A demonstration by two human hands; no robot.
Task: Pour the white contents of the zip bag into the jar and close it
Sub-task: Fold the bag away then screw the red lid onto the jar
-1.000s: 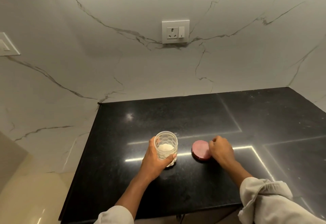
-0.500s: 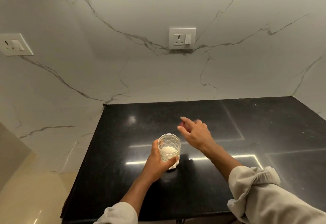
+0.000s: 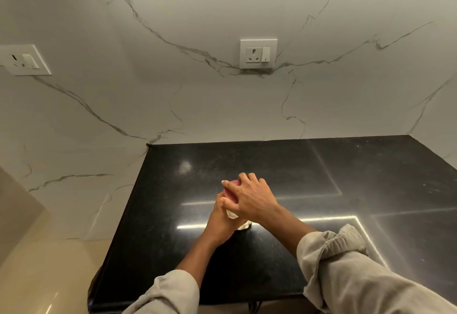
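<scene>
A clear dimpled glass jar (image 3: 232, 214) with white contents stands on the black countertop (image 3: 321, 177), almost wholly hidden by my hands. My left hand (image 3: 222, 222) wraps around its side. My right hand (image 3: 249, 197) grips the dark pink round lid (image 3: 231, 191) from above and holds it on top of the jar's mouth. Only slivers of the glass and the lid show between my fingers. No zip bag is in view.
A white marble wall with a socket plate (image 3: 258, 54) rises behind the counter, and a second switch plate (image 3: 24, 60) sits on the left wall. The counter's left edge (image 3: 118, 227) drops to a beige floor.
My right hand picked the pink lid up from the counter right of the jar, carried it left and set it over the jar's mouth. My left hand has kept its hold on the jar.
</scene>
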